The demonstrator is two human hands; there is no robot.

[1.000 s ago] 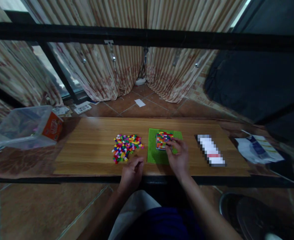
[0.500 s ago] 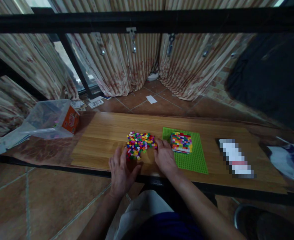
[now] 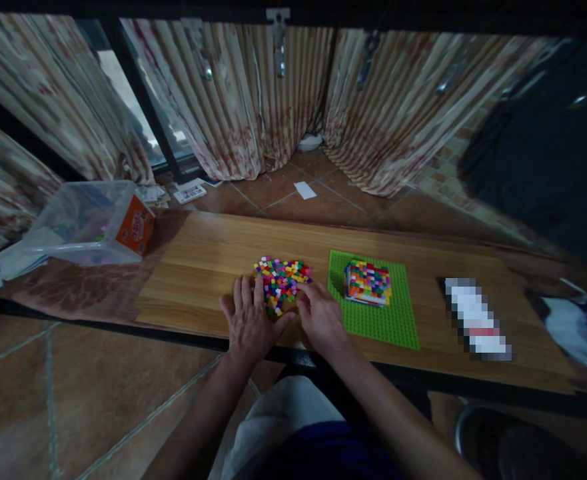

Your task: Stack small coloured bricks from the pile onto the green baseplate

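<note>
A loose pile of small multicoloured toy bricks (image 3: 284,277) lies on the wooden board. My left hand (image 3: 250,319) rests flat at the pile's left edge, fingers spread and thumb stretched toward the right; nothing is held in it. At the lower right edge of the pile is my right hand (image 3: 323,320), its index finger stretched to the bricks and the other fingers partly curled and hidden; I see no brick gripped. Right of it, a block built of colourful bricks (image 3: 368,281) stands on a green studded baseplate (image 3: 393,330).
A clear plastic box (image 3: 86,223) with an orange label stands at the left. The wooden board (image 3: 188,267) covers the table's middle. A blurred-out object (image 3: 478,320) lies right of the baseplate, and a white-and-blue bag (image 3: 583,330) beyond. Curtains (image 3: 253,107) hang behind.
My right hand has moved slightly left, toward the pile, and its fingers have curled except the index. My left hand has shifted inward against the bricks. The view has tilted down a little.
</note>
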